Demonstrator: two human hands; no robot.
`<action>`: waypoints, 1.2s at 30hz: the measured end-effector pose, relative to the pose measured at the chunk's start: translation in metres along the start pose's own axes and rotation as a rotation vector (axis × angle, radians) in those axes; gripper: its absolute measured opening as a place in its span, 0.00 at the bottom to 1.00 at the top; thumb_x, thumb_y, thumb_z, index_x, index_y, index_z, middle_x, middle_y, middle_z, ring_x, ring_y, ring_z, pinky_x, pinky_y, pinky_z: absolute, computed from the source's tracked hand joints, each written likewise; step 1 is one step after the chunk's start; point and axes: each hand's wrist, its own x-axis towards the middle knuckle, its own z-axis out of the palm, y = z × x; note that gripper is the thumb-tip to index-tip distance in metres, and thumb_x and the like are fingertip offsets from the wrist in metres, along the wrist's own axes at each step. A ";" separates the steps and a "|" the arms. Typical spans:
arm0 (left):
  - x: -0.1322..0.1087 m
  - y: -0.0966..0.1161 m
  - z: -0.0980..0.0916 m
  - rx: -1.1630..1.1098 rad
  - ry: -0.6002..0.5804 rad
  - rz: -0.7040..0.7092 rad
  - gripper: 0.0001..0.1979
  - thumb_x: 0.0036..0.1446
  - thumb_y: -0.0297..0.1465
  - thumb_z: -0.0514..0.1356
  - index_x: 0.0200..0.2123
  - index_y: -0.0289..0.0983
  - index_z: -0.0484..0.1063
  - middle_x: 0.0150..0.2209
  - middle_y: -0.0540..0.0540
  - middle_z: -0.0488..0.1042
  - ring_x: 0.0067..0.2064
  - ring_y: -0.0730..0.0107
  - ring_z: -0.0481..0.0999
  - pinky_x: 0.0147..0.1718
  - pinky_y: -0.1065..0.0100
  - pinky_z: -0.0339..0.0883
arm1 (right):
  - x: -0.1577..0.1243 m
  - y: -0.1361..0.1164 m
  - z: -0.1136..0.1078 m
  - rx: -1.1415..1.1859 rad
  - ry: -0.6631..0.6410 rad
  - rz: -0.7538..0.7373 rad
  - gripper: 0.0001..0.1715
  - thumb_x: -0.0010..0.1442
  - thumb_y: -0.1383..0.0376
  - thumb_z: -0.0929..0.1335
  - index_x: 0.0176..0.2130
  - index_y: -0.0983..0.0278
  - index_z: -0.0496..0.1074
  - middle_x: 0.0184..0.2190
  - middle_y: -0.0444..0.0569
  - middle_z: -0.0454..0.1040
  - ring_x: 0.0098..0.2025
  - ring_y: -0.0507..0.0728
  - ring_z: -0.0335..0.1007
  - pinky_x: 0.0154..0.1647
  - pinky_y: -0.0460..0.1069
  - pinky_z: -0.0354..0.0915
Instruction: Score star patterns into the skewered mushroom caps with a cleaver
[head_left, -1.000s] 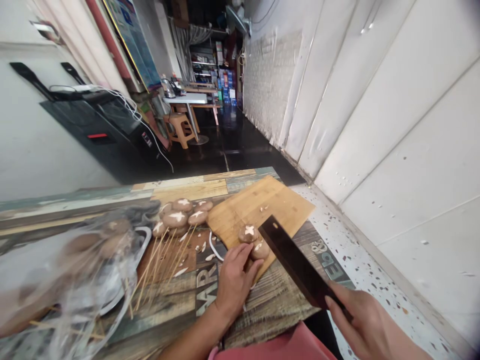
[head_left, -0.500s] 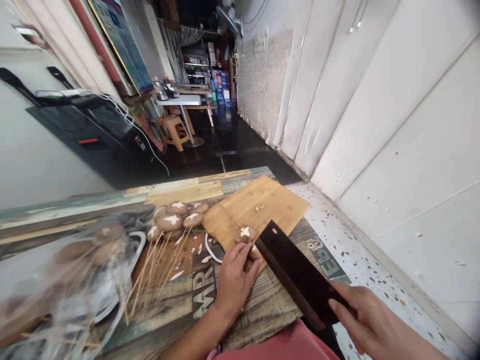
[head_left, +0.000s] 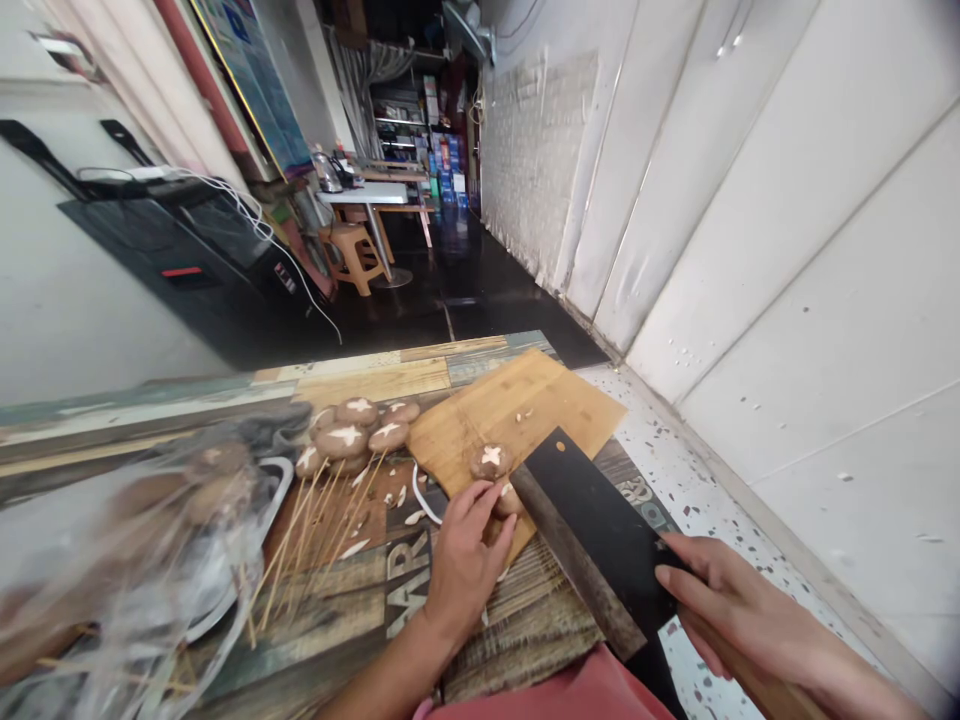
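Observation:
My left hand (head_left: 465, 552) pinches a brown mushroom (head_left: 508, 499) at the near edge of the wooden cutting board (head_left: 556, 388); the fingers partly cover it. Just beyond lies another mushroom cap (head_left: 491, 460) with a white cross cut into its top. My right hand (head_left: 724, 595) grips a black cleaver (head_left: 600, 530) by its handle. The blade slants across the board's near right side, its pale edge strip facing my left hand, close to the held mushroom. Several cross-cut mushrooms on wooden skewers (head_left: 346, 437) are piled left of the board.
White mushroom trimmings (head_left: 354, 549) are scattered beneath the skewers (head_left: 283, 562). At the left, clear plastic (head_left: 142, 590) covers mushrooms and part of a white-rimmed tray (head_left: 283, 475). A grey cloth (head_left: 281, 430) lies behind it. The patterned table's far edge and a white wall (head_left: 750, 250) lie beyond.
The cleaver has turned in my right hand, showing more of its flat face and lighter edge strip. My left hand stays at the mushroom. The view has shifted slightly.

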 end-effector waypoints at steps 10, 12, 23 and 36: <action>-0.001 -0.001 0.001 -0.006 0.009 0.040 0.15 0.57 0.29 0.60 0.49 0.36 0.72 0.45 0.41 0.73 0.46 0.63 0.74 0.47 0.60 0.71 | 0.000 -0.014 -0.008 -0.029 -0.083 0.028 0.10 0.64 0.59 0.62 0.33 0.62 0.60 0.10 0.35 0.64 0.13 0.48 0.56 0.17 0.42 0.55; -0.001 -0.001 0.001 -0.014 0.014 0.043 0.15 0.57 0.29 0.60 0.49 0.36 0.72 0.45 0.41 0.73 0.46 0.63 0.74 0.46 0.60 0.71 | 0.000 -0.015 -0.009 -0.042 -0.084 0.036 0.10 0.64 0.59 0.62 0.33 0.62 0.61 0.10 0.35 0.64 0.13 0.48 0.56 0.18 0.42 0.55; -0.005 -0.007 0.003 -0.022 -0.003 0.035 0.15 0.58 0.30 0.60 0.49 0.36 0.72 0.46 0.41 0.74 0.48 0.63 0.73 0.48 0.60 0.70 | 0.018 -0.003 -0.010 -0.012 -0.087 -0.057 0.14 0.66 0.56 0.60 0.34 0.62 0.63 0.10 0.36 0.66 0.10 0.48 0.57 0.13 0.42 0.52; -0.005 -0.005 0.000 -0.041 -0.026 -0.015 0.14 0.58 0.31 0.59 0.48 0.38 0.74 0.46 0.41 0.74 0.48 0.62 0.73 0.49 0.59 0.70 | 0.025 0.004 -0.006 0.126 -0.098 -0.059 0.12 0.63 0.57 0.63 0.32 0.61 0.61 0.09 0.36 0.65 0.09 0.48 0.56 0.12 0.40 0.49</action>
